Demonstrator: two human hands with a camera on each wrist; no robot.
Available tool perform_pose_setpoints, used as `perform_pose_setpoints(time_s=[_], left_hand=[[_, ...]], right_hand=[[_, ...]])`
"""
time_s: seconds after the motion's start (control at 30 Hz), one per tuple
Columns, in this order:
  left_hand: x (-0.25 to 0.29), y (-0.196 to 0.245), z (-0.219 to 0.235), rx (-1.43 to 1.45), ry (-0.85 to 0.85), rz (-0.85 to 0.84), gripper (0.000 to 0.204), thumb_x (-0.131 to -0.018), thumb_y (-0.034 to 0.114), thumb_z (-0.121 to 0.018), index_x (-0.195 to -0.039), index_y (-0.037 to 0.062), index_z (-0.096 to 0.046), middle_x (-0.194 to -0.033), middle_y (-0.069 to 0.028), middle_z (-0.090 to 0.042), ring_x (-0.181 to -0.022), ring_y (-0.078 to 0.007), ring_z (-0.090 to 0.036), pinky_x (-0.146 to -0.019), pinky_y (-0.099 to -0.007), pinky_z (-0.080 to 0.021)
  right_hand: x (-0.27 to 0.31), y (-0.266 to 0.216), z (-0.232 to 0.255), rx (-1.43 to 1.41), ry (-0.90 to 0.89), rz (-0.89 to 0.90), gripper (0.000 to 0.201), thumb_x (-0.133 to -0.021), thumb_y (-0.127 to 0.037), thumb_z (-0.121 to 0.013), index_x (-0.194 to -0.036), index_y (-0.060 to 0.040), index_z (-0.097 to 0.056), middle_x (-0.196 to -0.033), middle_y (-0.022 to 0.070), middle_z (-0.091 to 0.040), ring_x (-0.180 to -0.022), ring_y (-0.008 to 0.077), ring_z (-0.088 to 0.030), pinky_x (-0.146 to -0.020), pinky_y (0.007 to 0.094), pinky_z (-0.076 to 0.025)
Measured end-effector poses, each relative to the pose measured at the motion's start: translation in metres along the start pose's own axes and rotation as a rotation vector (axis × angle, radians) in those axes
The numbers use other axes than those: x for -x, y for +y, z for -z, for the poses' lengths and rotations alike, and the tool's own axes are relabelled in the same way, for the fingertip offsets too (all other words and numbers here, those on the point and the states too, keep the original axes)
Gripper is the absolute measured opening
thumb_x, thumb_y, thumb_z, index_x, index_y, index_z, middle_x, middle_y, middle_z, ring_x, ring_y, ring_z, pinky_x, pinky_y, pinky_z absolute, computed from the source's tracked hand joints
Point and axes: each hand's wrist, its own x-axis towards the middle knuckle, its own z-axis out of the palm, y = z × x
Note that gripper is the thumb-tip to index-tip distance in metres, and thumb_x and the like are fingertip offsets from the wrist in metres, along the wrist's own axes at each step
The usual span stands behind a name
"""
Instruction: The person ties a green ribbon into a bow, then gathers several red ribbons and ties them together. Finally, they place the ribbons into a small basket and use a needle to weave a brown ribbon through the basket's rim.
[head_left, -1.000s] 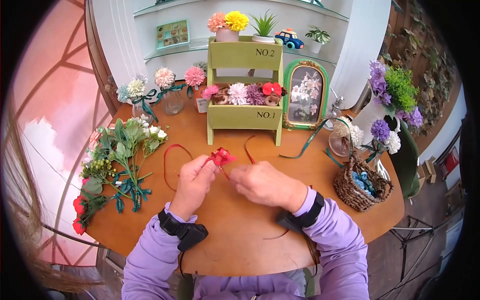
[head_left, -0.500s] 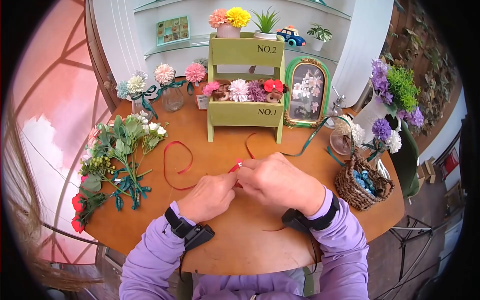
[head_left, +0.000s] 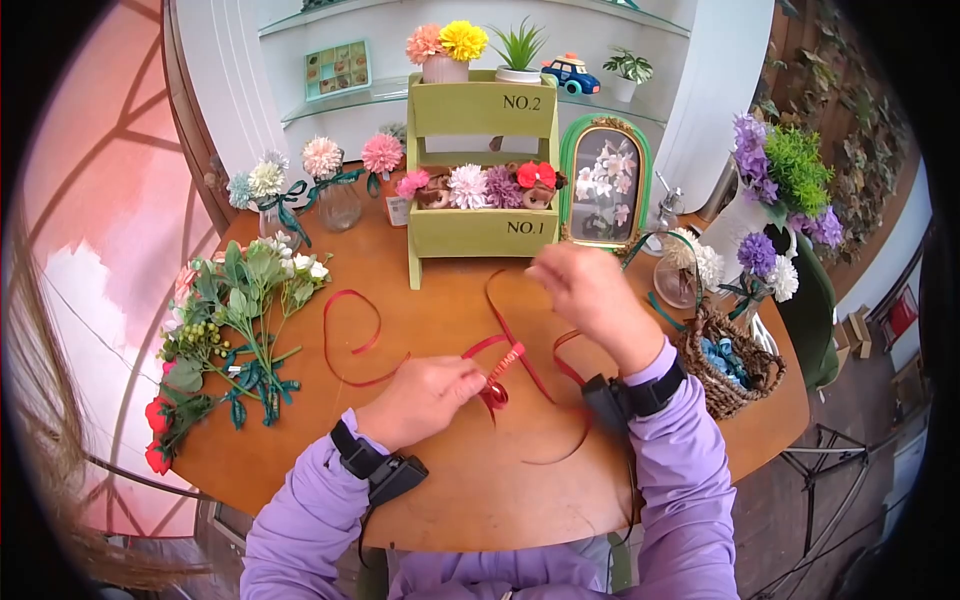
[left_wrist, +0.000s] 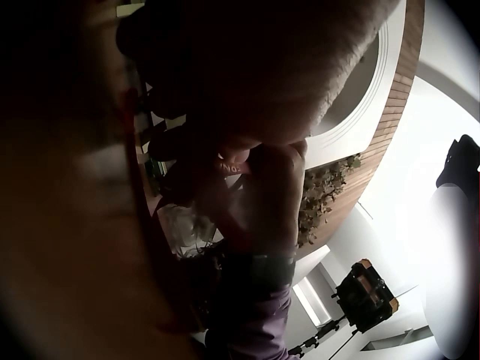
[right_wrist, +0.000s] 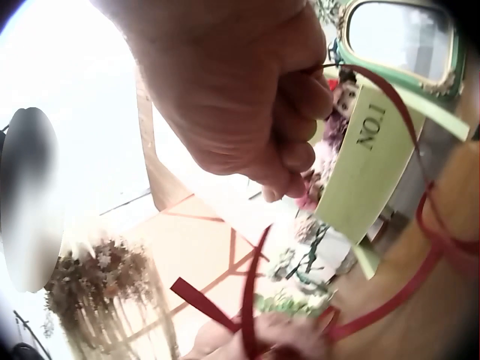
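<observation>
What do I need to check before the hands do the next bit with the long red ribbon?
1. Left hand holds the narrow red ribbon with pale lettering: ok, at its fingertips.
2. Right hand has a strand: ok, one runs to its curled fingers.
3. Loose strands neatly apart: not ok, they curl and cross on the smooth brown wooden table.
4. Any knot pulled tight: cannot tell, the left fingers hide part.
5. Leafy green artificial flower bunch clear of both hands: ok, off to the left.

A brown table (head_left: 480, 510) stands before glass shelves (head_left: 385, 94), a pink wall (head_left: 95, 190) at left.
</observation>
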Motion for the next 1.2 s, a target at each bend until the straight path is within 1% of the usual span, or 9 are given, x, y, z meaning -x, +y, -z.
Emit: perform_pose_setpoints(time_s=[0.07,0.17,0.27,0.4,0.5,0.67,0.73,1.0,1.2], left_hand=[[0.0,-0.001,0.004,0.162,0.047,0.081,0.027,-0.099,0.019,-0.05,-0.094,-0.0022,-0.066,-0.079,-0.0161,-0.063,-0.075,-0.0299,-0.063,-0.068,-0.0381,-0.049],[-0.001,0.008,0.014,0.456,0.143,0.116,0.029,-0.101,0.018,-0.047,-0.102,-0.0027,-0.067,-0.085,-0.0131,-0.064,-0.081,-0.0242,-0.062,-0.075,-0.0353,-0.048],[0.0,0.005,0.019,0.425,0.166,0.117,0.029,-0.101,0.015,-0.045,-0.109,-0.0033,-0.066,-0.09,-0.0113,-0.063,-0.089,-0.0215,-0.061,-0.082,-0.0334,-0.047],[-0.001,0.005,0.012,0.187,0.179,-0.155,0.029,-0.101,0.019,-0.049,-0.113,-0.0002,-0.067,-0.094,-0.0064,-0.06,-0.088,-0.0177,-0.056,-0.083,-0.0293,-0.044],[-0.003,0.007,0.006,0.24,0.161,-0.212,0.027,-0.1,0.021,-0.053,-0.114,0.002,-0.067,-0.102,-0.0084,-0.062,-0.094,-0.0221,-0.058,-0.089,-0.0342,-0.044],[-0.01,0.006,0.004,0.125,0.096,-0.322,0.019,-0.096,0.01,-0.057,-0.11,0.002,-0.068,-0.101,-0.009,-0.066,-0.099,-0.027,-0.059,-0.093,-0.0371,-0.044],[-0.009,0.01,0.003,0.124,0.072,-0.294,0.018,-0.095,0.008,-0.057,-0.109,0.0022,-0.068,-0.099,-0.0087,-0.066,-0.101,-0.0268,-0.06,-0.094,-0.0369,-0.044],[-0.009,0.006,-0.002,0.172,0.073,-0.285,0.018,-0.094,0.007,-0.059,-0.108,0.0004,-0.068,-0.102,-0.0093,-0.061,-0.103,-0.0246,-0.059,-0.092,-0.0357,-0.045],[-0.004,-0.002,0.005,0.303,0.401,-0.177,0.023,-0.09,-0.002,-0.062,-0.111,0.0023,-0.071,-0.105,-0.0061,-0.047,-0.098,-0.0177,-0.059,-0.086,-0.0281,-0.048]], right_hand=[[0.003,0.009,0.001,0.368,0.168,-0.052,0.023,-0.075,-0.006,-0.073,-0.096,-0.0031,-0.064,-0.096,0.0169,-0.061,-0.091,0.0362,-0.06,-0.077,0.0427,-0.049],[0.002,0.006,0.008,0.21,0.227,0.066,0.033,-0.072,-0.005,-0.074,-0.103,-0.003,-0.063,-0.1,0.0173,-0.061,-0.098,0.038,-0.057,-0.081,0.0431,-0.048],[0.001,-0.004,-0.009,-0.324,-0.214,-0.129,0.016,-0.085,-0.017,-0.07,-0.091,-0.002,-0.069,-0.075,0.011,-0.063,-0.07,0.0233,-0.061,-0.065,0.0343,-0.049],[0.009,-0.044,-0.018,-1.001,-0.708,-0.552,0.037,-0.099,-0.036,-0.057,-0.086,-0.004,-0.071,-0.071,0.0001,-0.064,-0.065,0.0064,-0.057,-0.057,0.0223,-0.044],[0.017,-0.05,-0.05,-1.383,-0.55,-0.531,0.038,-0.096,-0.04,-0.06,-0.079,-0.0075,-0.07,-0.064,-0.002,-0.061,-0.052,0.0058,-0.049,-0.048,0.0211,-0.038],[0.018,-0.047,-0.059,-1.45,-0.417,-0.643,0.02,-0.094,-0.019,-0.064,-0.094,0.0001,-0.07,-0.082,0.0019,-0.065,-0.071,0.0075,-0.057,-0.061,0.0215,-0.043],[0.018,-0.046,-0.064,-1.453,-0.267,-0.476,0.013,-0.091,-0.011,-0.066,-0.095,0.0012,-0.068,-0.084,0.0031,-0.065,-0.07,0.0075,-0.056,-0.06,0.0208,-0.042],[0.018,-0.045,-0.063,-1.548,-0.29,-0.451,0.01,-0.095,-0.008,-0.06,-0.094,-0.0007,-0.066,-0.08,0.0012,-0.063,-0.067,0.0059,-0.053,-0.057,0.0202,-0.04],[0.018,-0.045,-0.066,-1.686,-0.139,-0.545,0.017,-0.097,-0.013,-0.057,-0.089,-0.0005,-0.064,-0.079,0.0031,-0.064,-0.06,0.0065,-0.051,-0.052,0.0204,-0.037]])
